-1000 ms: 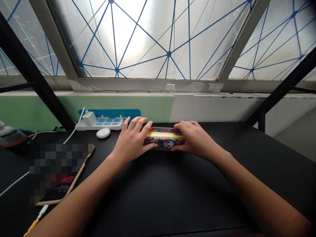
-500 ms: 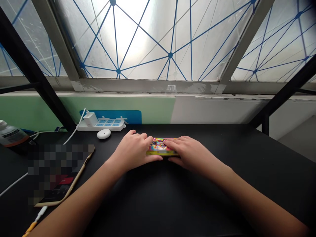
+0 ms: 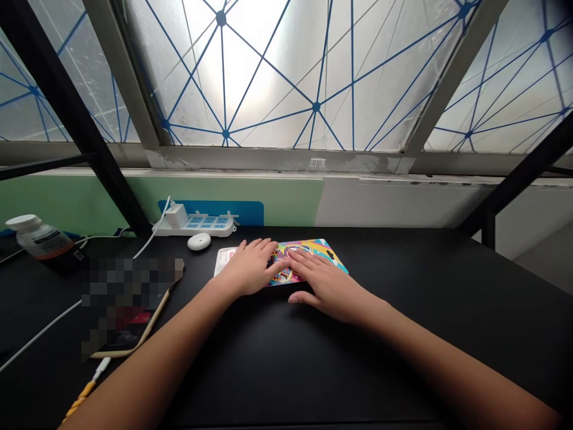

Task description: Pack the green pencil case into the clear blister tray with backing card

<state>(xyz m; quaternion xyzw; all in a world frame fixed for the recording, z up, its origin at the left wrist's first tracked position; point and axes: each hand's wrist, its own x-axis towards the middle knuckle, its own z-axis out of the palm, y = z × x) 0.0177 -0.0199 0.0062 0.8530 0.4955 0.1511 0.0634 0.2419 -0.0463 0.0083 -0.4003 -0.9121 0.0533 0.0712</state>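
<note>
A colourful flat packet [image 3: 313, 249] with cartoon print lies on the black table [image 3: 403, 310], with a white card edge [image 3: 222, 260] showing at its left. My left hand [image 3: 250, 269] rests flat on the packet's left part, fingers stretched out. My right hand [image 3: 320, 279] lies flat on its middle, fingers extended and close together, thumb on the table. Both hands press down on the packet and hold nothing.
A white power strip [image 3: 197, 224] with a charger plugged in and a white oval case [image 3: 199, 241] sit at the back left. A phone [image 3: 129, 322] on cables lies left; a bottle [image 3: 40, 239] stands far left. Black frame posts flank the window.
The packet stood on edge between my hands a second ago; it now lies flat and wider on the table. Both hands have come together on top of it.
</note>
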